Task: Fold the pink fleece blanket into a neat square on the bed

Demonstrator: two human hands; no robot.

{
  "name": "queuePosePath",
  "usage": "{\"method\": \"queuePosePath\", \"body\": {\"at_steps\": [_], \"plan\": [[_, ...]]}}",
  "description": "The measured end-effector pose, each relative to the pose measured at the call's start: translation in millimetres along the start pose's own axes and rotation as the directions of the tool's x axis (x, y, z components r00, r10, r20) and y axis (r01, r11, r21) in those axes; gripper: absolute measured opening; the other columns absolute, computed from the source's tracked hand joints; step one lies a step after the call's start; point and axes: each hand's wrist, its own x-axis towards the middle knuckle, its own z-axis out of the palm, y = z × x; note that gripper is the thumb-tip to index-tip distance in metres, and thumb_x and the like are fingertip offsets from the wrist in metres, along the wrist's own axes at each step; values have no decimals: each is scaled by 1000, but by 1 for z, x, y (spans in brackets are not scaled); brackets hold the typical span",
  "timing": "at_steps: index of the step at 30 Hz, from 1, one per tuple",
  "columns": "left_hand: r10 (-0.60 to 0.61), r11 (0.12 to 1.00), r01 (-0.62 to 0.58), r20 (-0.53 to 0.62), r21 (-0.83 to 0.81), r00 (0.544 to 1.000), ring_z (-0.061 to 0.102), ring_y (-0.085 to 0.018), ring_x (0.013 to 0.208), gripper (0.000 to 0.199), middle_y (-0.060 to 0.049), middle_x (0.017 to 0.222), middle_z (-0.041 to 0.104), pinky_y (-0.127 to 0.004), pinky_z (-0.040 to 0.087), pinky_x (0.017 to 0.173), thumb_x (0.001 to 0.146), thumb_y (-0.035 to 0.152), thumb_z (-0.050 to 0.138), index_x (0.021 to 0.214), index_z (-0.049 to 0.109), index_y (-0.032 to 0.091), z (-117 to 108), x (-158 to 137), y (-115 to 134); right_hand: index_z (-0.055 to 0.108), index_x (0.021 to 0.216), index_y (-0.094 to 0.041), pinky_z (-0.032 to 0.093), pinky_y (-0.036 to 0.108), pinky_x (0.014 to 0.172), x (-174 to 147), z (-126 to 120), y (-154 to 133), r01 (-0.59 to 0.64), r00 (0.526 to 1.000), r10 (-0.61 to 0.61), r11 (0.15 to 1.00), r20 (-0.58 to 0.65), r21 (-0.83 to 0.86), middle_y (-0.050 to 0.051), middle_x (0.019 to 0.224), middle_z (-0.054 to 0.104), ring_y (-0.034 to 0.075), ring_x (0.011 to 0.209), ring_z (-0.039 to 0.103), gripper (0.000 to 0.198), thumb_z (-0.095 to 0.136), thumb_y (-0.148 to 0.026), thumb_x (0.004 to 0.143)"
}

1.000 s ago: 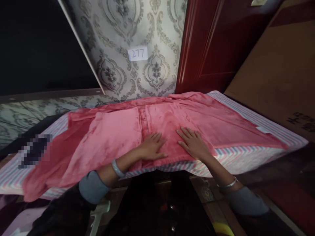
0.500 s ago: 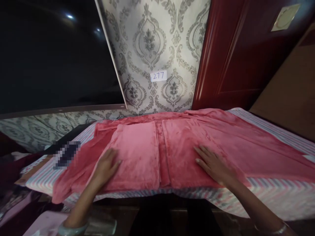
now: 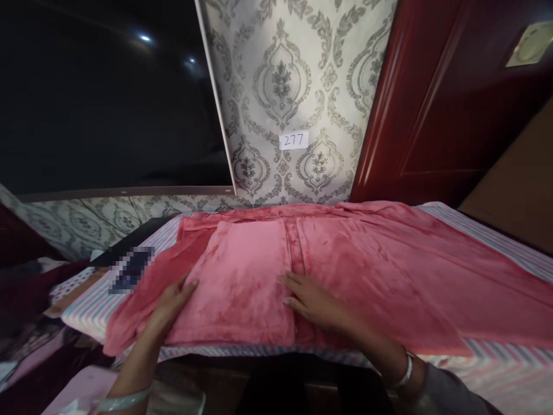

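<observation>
A pink plush garment (image 3: 415,276) is spread wide over a striped cloth. Its left folded panel (image 3: 242,271) and right panel (image 3: 332,253) lie flat, with a narrow gap of darker pink between them. At the outer edge of the left panel rests my left hand (image 3: 173,300), thumb apart from the fingers, fingertips partly hidden. My right hand (image 3: 315,302) lies across the gap, its spread fingers touching the inner edge of that same panel. Neither hand lifts the fabric visibly.
The striped cloth (image 3: 86,305) covers the table, with a blurred dark object (image 3: 132,271) on its left side. Behind stand a large dark screen (image 3: 108,104) and a patterned wall with a paper label (image 3: 294,140). Clothes are heaped at lower left.
My right hand has moved left from the right panel to the inner edge of the left panel. My left hand stays near the outer edge. The view has shifted slightly.
</observation>
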Motion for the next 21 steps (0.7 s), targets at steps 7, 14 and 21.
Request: {"method": "queuePosePath", "body": {"at_steps": [7, 14, 21], "plan": [[1, 1000, -1, -34, 6, 999, 71, -34, 93, 37, -9, 91, 78, -42, 57, 84, 69, 52, 63, 84, 70, 19, 2, -17, 14, 50, 149, -23, 32, 51, 119, 3, 24, 17, 42, 999, -44, 996, -15, -78, 12, 160, 35, 30, 147, 35, 55, 49, -44, 98], [60, 996, -62, -34, -67, 998, 69, -33, 105, 47, -10, 109, 76, -44, 56, 93, 74, 55, 61, 101, 70, 18, 2, -21, 2, 61, 139, -21, 46, 48, 109, 27, -7, 29, 90, 995, -90, 996, -39, 21, 11, 141, 59, 30, 129, 58, 49, 47, -36, 94], [323, 926, -321, 23, 198, 946, 40, -32, 145, 81, -17, 158, 41, -51, 35, 117, 83, 52, 66, 152, 41, 18, -8, -58, -43, 66, 133, -21, 49, 43, 106, 125, -30, 39, 71, 985, -76, 997, -153, -37, 8, 133, 66, 27, 124, 62, 46, 51, -29, 90]]}}
